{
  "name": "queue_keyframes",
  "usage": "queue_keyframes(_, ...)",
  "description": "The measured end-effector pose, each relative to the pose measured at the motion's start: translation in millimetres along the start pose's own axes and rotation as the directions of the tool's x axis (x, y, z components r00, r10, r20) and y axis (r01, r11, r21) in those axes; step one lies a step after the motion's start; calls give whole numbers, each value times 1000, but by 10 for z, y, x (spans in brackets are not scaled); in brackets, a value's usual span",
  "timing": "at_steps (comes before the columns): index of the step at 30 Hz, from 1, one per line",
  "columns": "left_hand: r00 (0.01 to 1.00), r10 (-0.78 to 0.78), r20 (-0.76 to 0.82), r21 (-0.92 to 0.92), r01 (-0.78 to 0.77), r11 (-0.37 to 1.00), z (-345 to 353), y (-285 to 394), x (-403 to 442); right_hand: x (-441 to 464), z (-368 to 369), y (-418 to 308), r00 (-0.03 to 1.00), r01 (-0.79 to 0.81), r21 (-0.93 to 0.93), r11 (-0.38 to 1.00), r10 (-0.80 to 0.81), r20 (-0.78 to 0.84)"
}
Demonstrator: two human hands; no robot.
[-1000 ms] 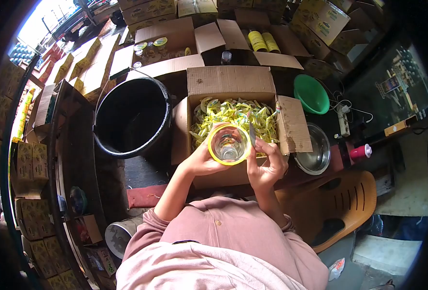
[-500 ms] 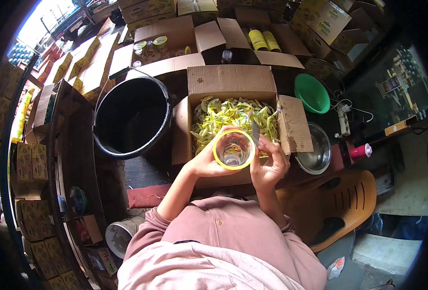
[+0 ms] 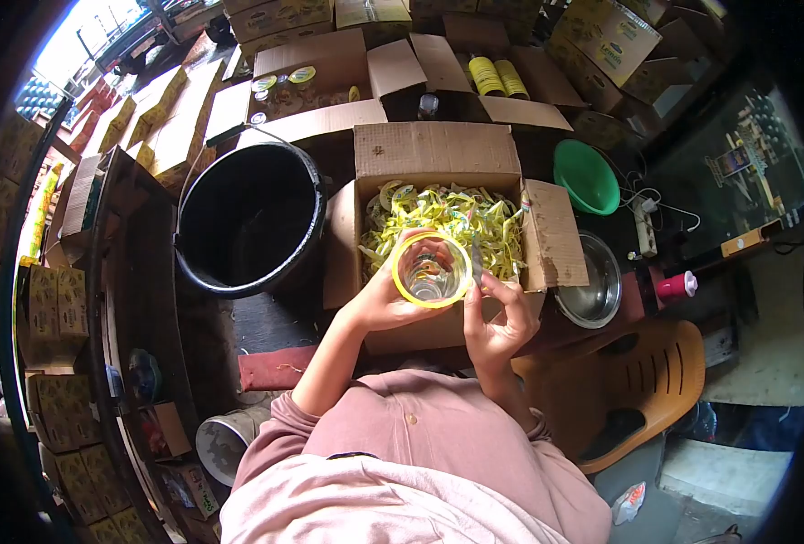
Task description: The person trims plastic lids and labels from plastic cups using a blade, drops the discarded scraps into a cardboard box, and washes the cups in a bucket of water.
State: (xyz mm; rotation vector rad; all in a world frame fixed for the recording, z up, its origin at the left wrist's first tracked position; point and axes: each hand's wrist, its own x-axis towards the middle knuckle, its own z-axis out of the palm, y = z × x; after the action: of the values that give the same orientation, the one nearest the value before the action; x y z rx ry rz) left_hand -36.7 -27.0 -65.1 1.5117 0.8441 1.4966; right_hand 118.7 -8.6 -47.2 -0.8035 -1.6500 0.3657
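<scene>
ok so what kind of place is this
Probably a packing workshop or storeroom: stacked printed cartons, an open box of yellow scraps, and a clear yellow-rimmed container in the left hand.

Jar over carton, strips in it; bucket left, basin right, bowl behind basin.

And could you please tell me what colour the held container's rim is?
The rim is yellow, seen in the head view.

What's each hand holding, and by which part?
Left hand: a clear, yellow-rimmed cup, by its side. Right hand: a thin, flat tool, by its lower end.
</scene>
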Motion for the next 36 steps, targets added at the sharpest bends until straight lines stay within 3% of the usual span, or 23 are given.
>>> queue_keyframes(3,998,-48,44,105,43,994,-51,-25,-16,-1,7,-17,999,-33,-4,999,33,4)
queue_keyframes(6,995,-86,44,42,84,996,-52,7,-17,21,14,-1,1000,-1,-10,1000,1,12)
queue_keyframes(15,987,-105,120,87,95,992,-106,60,-2,65,40,-7,999,37,-67,997,-35,27)
queue_keyframes(27,981,-106,164,-74,119,990,-135,22,-32,99,48,-13,995,89,-88,992,-84,58)
queue_keyframes(29,966,-52,253,125,21,992,-135,55,-31,81,49,22,995,56,-54,997,-51,85)
queue_keyframes(30,973,-78,217,30,74,997,-104,47,-39,75,49,36,994,39,-38,999,-35,99)
queue_keyframes(36,993,-100,62,-91,106,990,-72,7,-23,81,32,19,1000,-27,-67,997,28,14)
